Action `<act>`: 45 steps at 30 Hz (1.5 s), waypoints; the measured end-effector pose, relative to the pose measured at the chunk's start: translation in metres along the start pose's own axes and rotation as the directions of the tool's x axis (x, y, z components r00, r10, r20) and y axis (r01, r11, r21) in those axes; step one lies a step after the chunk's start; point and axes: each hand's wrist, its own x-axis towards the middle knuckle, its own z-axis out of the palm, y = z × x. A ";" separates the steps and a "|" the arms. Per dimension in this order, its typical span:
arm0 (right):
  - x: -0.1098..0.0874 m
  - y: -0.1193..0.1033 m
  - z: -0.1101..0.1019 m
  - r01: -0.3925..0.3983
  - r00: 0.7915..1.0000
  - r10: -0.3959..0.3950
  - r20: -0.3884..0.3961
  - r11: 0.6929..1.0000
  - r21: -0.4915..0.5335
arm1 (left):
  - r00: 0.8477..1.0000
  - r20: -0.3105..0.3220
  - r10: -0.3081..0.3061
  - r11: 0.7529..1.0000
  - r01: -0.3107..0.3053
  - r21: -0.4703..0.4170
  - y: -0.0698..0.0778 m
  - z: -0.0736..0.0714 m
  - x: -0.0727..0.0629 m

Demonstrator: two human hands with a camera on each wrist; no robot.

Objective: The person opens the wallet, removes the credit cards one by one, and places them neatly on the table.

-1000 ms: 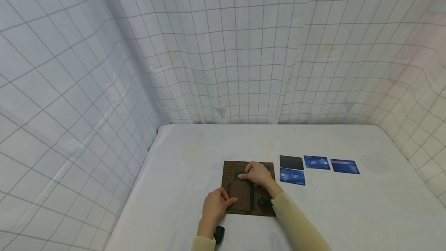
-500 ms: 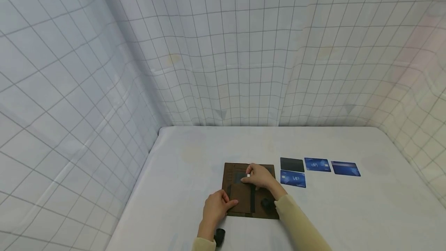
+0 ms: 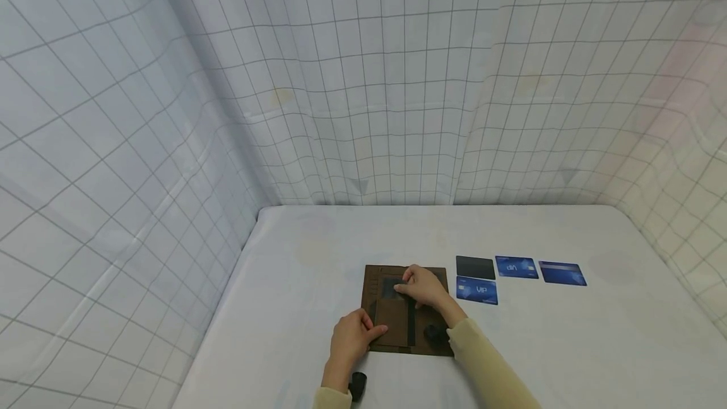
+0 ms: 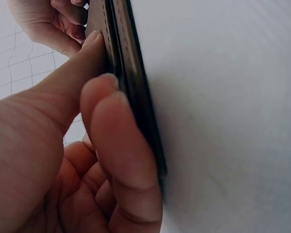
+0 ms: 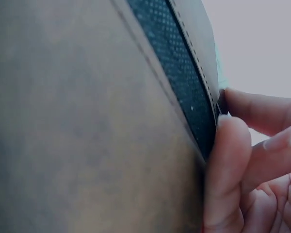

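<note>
A brown wallet [image 3: 392,322] lies spread open on the white table, with card slots along its left side and a dark window pocket [image 3: 390,288] near its top. My left hand [image 3: 349,336] grips its lower left edge, thumb on top; the left wrist view shows the fingers beside the stitched, layered edge [image 4: 128,58]. Over the upper middle of the wallet, my right hand [image 3: 425,287] pinches at the inner flap beside the window. In the right wrist view, thumb and finger meet at the flap's stitched edge [image 5: 194,58], beside a black mesh strip [image 5: 177,68].
To the wallet's right lie a black card [image 3: 475,267], a blue VIP card [image 3: 476,290] below it, another blue VIP card [image 3: 516,267] and a striped blue card [image 3: 562,273]. Grid-patterned white curtains [image 3: 363,93] enclose the table [image 3: 295,270].
My right fingertips have shifted slightly right along the top of the window pocket, uncovering more of it. My left hand keeps its hold on the wallet; the cards lie unchanged.
</note>
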 end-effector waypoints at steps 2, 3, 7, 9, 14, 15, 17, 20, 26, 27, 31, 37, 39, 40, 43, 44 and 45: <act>-0.001 0.000 0.000 -0.002 1.000 0.002 -0.012 1.000 0.016 | 1.000 -0.001 -0.003 1.000 0.003 0.000 0.000 0.000 0.000; -0.001 0.000 0.001 0.000 1.000 0.001 -0.019 1.000 0.023 | 1.000 -0.001 -0.003 1.000 0.003 0.000 0.000 0.000 0.000; -0.002 0.000 0.001 0.016 0.999 -0.014 -0.039 0.999 0.041 | 1.000 -0.004 -0.003 1.000 0.003 0.006 0.000 0.001 0.001; -0.002 0.000 0.001 0.027 0.999 -0.025 -0.047 0.999 0.044 | 1.000 -0.007 -0.003 1.000 0.004 0.009 0.000 0.001 0.001; -0.002 0.000 0.002 0.051 0.996 -0.048 -0.071 0.998 0.040 | 1.000 -0.015 -0.007 1.000 0.007 0.020 -0.001 0.000 0.000; -0.003 0.000 0.002 0.050 0.996 -0.047 -0.074 0.998 0.039 | 1.000 -0.016 -0.005 1.000 0.006 0.020 -0.001 0.001 0.000; -0.003 0.000 0.003 0.042 0.996 -0.040 -0.077 0.999 0.031 | 1.000 -0.015 -0.008 1.000 0.008 0.021 -0.001 0.000 0.000; -0.003 0.001 0.003 0.035 0.997 -0.033 -0.070 0.999 0.035 | 1.000 -0.015 -0.007 1.000 0.007 0.014 -0.001 0.000 -0.001; -0.001 0.006 0.001 0.042 0.999 -0.041 -0.021 0.995 0.087 | 1.000 -0.017 0.004 1.000 -0.003 0.013 -0.001 0.000 -0.002; -0.001 0.007 0.000 0.042 0.999 -0.041 -0.015 0.995 0.091 | 1.000 -0.016 0.003 1.000 -0.003 0.015 -0.001 0.000 -0.002; -0.001 0.008 -0.001 0.041 0.999 -0.039 -0.029 0.997 0.060 | 1.000 -0.013 0.007 1.000 -0.006 0.015 -0.002 0.000 -0.002; -0.005 0.002 -0.003 0.041 0.989 -0.047 -0.139 0.998 -0.049 | 1.000 -0.018 0.016 1.000 -0.016 0.021 -0.002 0.002 -0.001; -0.005 0.001 -0.004 0.029 0.985 -0.038 -0.168 0.998 -0.058 | 0.999 -0.027 0.019 1.000 -0.019 0.025 -0.002 0.002 0.000; -0.005 0.000 -0.004 0.022 0.984 -0.032 -0.177 0.998 -0.060 | 0.999 -0.028 0.018 1.000 -0.017 0.025 -0.002 0.002 0.000; -0.004 -0.001 -0.006 0.003 0.981 -0.013 -0.191 0.998 -0.057 | 0.999 -0.029 0.016 1.000 -0.015 0.028 -0.002 0.001 0.000; -0.004 -0.001 -0.007 -0.006 0.981 -0.004 -0.193 0.999 -0.051 | 0.999 -0.031 0.018 0.999 -0.017 0.027 -0.001 0.001 0.000; -0.004 -0.002 -0.007 -0.009 0.981 -0.001 -0.196 0.999 -0.051 | 0.999 -0.030 0.016 1.000 -0.016 0.025 -0.001 0.001 -0.001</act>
